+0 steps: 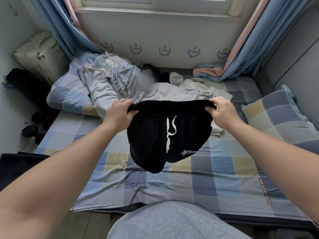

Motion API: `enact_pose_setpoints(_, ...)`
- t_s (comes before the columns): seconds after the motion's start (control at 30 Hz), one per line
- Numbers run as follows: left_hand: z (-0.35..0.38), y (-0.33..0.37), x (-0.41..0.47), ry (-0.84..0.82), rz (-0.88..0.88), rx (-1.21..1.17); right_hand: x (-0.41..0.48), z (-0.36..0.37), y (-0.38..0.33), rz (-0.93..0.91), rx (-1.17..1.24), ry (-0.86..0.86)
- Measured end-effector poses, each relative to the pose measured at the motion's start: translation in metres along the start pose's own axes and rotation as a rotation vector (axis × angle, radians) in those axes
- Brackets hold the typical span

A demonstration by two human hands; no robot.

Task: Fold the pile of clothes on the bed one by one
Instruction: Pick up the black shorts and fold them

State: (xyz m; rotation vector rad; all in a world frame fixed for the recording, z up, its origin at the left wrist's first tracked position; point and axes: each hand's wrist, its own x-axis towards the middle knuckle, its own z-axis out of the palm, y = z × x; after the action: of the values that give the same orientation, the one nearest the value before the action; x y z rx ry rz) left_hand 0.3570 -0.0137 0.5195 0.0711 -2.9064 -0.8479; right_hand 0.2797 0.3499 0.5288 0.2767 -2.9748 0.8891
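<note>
Black shorts (pixel 165 135) hang above the bed (pixel 215 169), our left hand (pixel 120 112) and right hand (pixel 221 112) each gripping an end of the waistband. We should keep the band taut and level, lay it flat on the sheet, then fold; the pile (pixel 120 83) waits behind.

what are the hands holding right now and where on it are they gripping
Both hold the black shorts by the waistband: the left hand grips its left end, the right hand its right end, so the shorts hang above the bed.
</note>
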Motion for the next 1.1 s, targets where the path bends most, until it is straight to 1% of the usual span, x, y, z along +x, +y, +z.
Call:
enact_pose_setpoints(0.07,0.005,-0.002,-0.008,-0.071,-0.052,-0.05,-0.011,0.003,-0.002,0.032,0.055,-0.089)
enact_pose_setpoints(0.13,0.014,-0.009,-0.019,-0.148,-0.09,-0.039,-0.022,0.012,0.003,0.063,0.092,-0.157)
enact_pose_setpoints(0.27,0.026,-0.031,-0.035,-0.365,-0.177,-0.007,-0.041,0.036,0.02,0.103,0.057,-0.255)
enact_pose_setpoints(0.3,0.027,-0.037,-0.037,-0.417,-0.198,-0.03,-0.044,0.04,0.022,0.113,0.064,-0.286)
enact_pose_setpoints(0.37,0.026,-0.046,-0.041,-0.522,-0.243,-0.157,-0.049,0.047,0.025,0.118,0.098,-0.343)
enact_pose_setpoints(0.47,0.02,-0.056,-0.044,-0.612,-0.346,-0.307,-0.05,0.054,0.024,0.132,0.187,-0.396)
enact_pose_setpoints(0.57,0.019,-0.072,-0.041,-0.571,-0.434,-0.347,-0.049,0.065,0.022,0.142,0.198,-0.429)
enact_pose_setpoints(0.67,0.029,-0.088,-0.036,-0.478,-0.474,-0.302,-0.046,0.086,0.018,0.168,0.184,-0.437)
enact_pose_setpoints(0.8,0.07,-0.118,-0.019,-0.423,-0.483,-0.243,-0.03,0.144,0.024,0.229,0.171,-0.437)
enact_pose_setpoints(0.93,0.144,-0.175,0.011,-0.364,-0.506,-0.18,0.003,0.239,0.053,0.333,0.143,-0.416)
enact_pose_setpoints(1.0,0.194,-0.214,0.03,-0.352,-0.526,-0.155,0.026,0.297,0.076,0.36,0.125,-0.394)
enact_pose_setpoints(1.1,0.277,-0.283,0.057,-0.282,-0.527,-0.1,0.062,0.39,0.122,0.403,0.124,-0.354)
